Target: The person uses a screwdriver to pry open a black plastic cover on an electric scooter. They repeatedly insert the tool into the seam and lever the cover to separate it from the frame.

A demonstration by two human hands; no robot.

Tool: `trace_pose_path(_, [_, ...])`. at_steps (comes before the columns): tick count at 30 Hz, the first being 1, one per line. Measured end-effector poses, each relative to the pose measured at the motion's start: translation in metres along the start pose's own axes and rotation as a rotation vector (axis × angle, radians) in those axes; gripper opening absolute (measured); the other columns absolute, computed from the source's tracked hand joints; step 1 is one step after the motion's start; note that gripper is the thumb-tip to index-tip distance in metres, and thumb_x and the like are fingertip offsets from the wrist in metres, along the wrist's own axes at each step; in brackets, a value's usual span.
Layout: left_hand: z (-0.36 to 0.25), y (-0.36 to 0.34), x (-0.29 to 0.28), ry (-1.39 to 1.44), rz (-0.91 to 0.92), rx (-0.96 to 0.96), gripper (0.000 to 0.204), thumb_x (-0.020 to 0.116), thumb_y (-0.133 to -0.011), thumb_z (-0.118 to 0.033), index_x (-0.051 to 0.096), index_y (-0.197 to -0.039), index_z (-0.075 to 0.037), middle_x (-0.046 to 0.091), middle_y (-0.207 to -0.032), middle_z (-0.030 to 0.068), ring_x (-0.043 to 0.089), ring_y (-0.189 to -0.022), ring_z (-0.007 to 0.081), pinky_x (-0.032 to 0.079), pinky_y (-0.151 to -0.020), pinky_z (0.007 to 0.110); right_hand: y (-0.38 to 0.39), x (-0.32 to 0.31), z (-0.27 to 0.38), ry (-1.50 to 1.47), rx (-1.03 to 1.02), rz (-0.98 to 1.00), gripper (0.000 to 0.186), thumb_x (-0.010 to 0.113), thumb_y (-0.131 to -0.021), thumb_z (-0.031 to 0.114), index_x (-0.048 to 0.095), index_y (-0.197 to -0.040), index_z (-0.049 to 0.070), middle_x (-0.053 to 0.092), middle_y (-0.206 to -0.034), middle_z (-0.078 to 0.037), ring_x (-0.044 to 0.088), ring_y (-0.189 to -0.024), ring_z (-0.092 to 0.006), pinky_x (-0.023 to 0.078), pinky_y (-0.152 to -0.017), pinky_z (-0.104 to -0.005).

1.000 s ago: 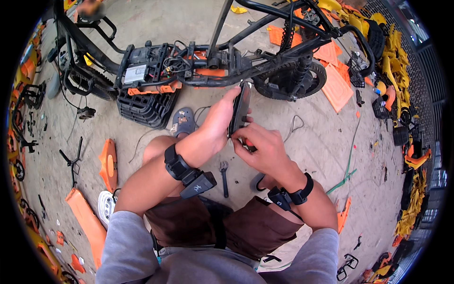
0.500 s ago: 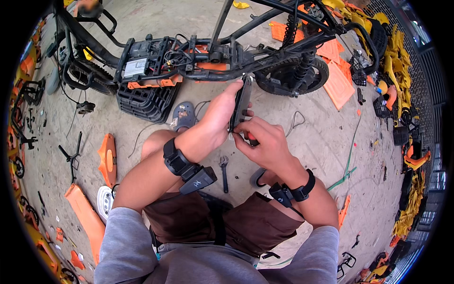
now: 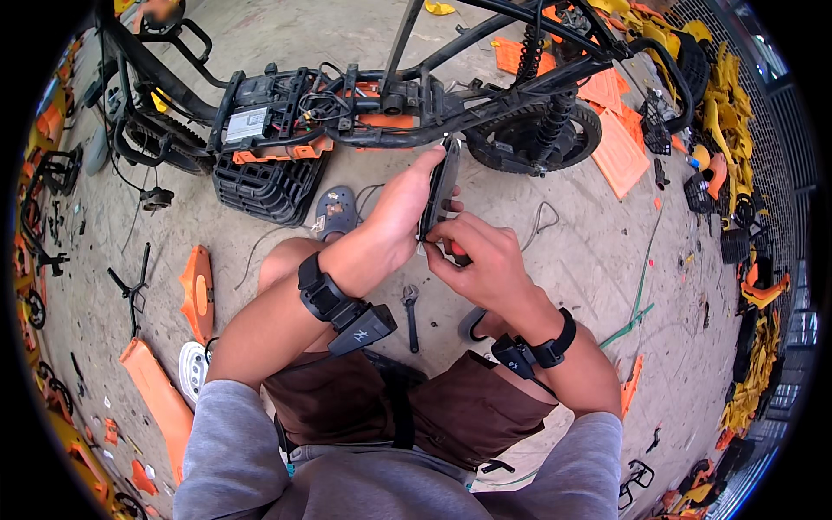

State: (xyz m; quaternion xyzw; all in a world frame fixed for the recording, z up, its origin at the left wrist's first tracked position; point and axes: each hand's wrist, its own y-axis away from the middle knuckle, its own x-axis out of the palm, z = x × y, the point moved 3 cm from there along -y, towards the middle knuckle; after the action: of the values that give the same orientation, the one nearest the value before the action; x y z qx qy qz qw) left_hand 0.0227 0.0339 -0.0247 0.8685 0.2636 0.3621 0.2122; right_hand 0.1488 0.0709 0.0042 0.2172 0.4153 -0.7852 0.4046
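My left hand [image 3: 400, 212] is closed round a slim, black, flat-sided part [image 3: 441, 186], held upright on edge in front of me. Its fingertips show on the far side of the part. At the part's lower end, the thumb and fingers of my right hand [image 3: 485, 260] are pinched together. A small tool with a red and black handle [image 3: 458, 250] shows inside that grip; its tip is hidden. On the floor below my hands lies an adjustable wrench [image 3: 411, 317].
A stripped black motorbike frame [image 3: 364, 130] stands ahead, its middle resting on a black crate [image 3: 270, 186]. Orange panels [image 3: 158, 394] lie at the left, with another orange panel [image 3: 620, 160] by the rear wheel [image 3: 537, 139]. Yellow parts [image 3: 728, 130] are heaped along the right.
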Motion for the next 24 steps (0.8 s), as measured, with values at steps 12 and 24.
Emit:
trace_pose_path(12, [-0.0032,0.0046,0.0031,-0.026,-0.024,-0.037,0.042,0.053,-0.097,-0.044,0.059,-0.108,-0.004,0.064,-0.091,0.0098,0.065,-0.079,0.0196,0.052,-0.061,0.032,0.0,0.0023,-0.0023,0.008,-0.021,-0.036,0.017,0.074,-0.071,0.006,0.061,-0.081,0.009,0.06,-0.071,-0.002,0.061,-0.055,-0.0181,0.045,-0.047,-0.0319])
trace_pose_path(24, [-0.0022,0.0051,0.0036,-0.091,-0.011,-0.024,0.042,0.058,-0.095,-0.045,0.058,-0.104,-0.004,0.062,-0.088,0.009,0.063,-0.073,0.0179,0.049,-0.052,0.03,0.0018,0.0028,-0.0053,-0.005,0.006,-0.062,0.018,0.075,-0.067,0.007,0.061,-0.078,0.009,0.059,-0.064,-0.002,0.058,-0.051,-0.0191,0.045,-0.046,-0.0318])
